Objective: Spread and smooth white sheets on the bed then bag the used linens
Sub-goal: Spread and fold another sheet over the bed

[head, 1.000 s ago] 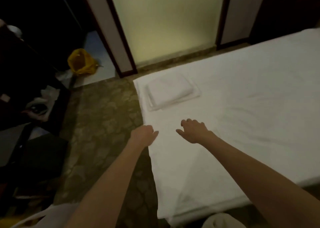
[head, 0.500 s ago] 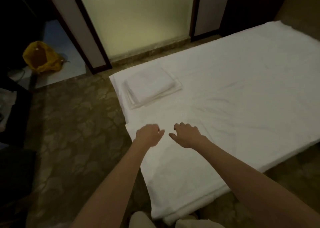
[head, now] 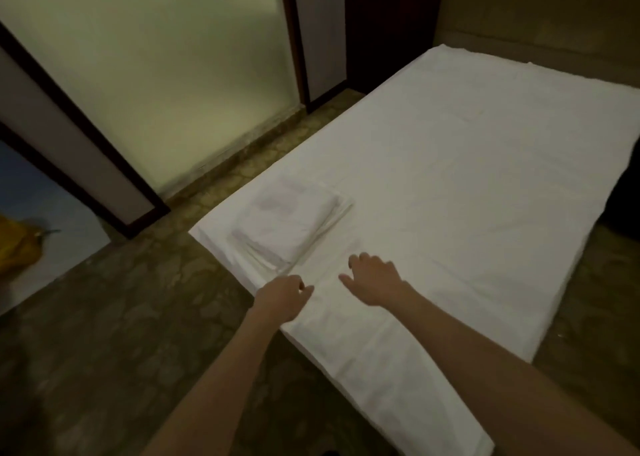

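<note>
White sheet lies spread flat over the low bed, which sits directly on the patterned floor. Light creases run across the sheet's middle; its near edge hangs over the bed's side toward the camera.

Folded white linen, a neat stack of several layers, rests on the sheet near the bed's left corner, just beyond the hands.

Left hand: at the bed's left edge, just below the folded stack. Fingers curl inward, thumb against them. Grip looks closed at the sheet's edge, but whether cloth is actually pinched cannot be told from this view.

Right hand: palm down over the sheet, just beside the left hand. Fingers are spread and loosely bent, grip open, holding nothing. Contact with the sheet cannot be confirmed.

Both forearms reach in from the lower frame, bare.

Yellow bag sits at the far left edge on a pale blue floor area, well apart from the bed. A frosted glass panel in a dark frame stands behind the bed's left corner.
</note>
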Available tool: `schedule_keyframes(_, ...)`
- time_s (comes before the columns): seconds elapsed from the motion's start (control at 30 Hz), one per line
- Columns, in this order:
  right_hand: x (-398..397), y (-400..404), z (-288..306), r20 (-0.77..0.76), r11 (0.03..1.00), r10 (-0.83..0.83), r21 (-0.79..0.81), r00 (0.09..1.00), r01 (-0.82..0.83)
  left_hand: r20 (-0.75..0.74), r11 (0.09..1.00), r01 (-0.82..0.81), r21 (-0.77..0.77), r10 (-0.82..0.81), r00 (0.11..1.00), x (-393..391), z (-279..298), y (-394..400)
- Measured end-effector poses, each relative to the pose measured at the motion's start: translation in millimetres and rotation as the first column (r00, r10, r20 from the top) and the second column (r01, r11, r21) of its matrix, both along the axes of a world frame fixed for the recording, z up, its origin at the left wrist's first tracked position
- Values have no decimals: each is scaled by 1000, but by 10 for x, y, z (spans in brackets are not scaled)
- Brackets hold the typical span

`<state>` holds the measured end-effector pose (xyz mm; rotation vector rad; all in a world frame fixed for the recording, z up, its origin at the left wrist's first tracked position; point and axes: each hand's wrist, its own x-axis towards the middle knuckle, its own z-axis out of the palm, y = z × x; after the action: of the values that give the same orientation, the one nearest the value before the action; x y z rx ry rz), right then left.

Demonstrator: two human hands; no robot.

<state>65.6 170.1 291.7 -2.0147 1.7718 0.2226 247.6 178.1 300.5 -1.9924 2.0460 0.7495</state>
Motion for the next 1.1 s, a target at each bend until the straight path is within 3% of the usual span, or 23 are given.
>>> schedule_keyframes(0.23, 405, 174, -275, -126, 993, -3, 120, 992, 18, -50, 990, 37, -134, -44, 998, 331, 284, -648)
schedule_keyframes(0.53, 533, -670, -110, -61, 998, -50, 21, 997, 52, -22, 983, 109, -145, -113, 993, 386, 212, -1331)
schedule_keyframes(0.7, 679, -1427, 200, 7, 995, -74, -66, 997, 74, 20, 988, 121, -96, -120, 993, 575, 12, -1801)
schedule_keyframes(0.93, 922, -2335, 406, 60, 966, -182, -177, 982, 190, 83, 964, 261, 39, -264, 961, 726, -346, -2603)
schedule_keyframes(1.1, 1118, -2632, 4, 62, 917, -392, -48, 918, 395, 48, 913, 402, 66, -405, 913, 855, -420, -3411)
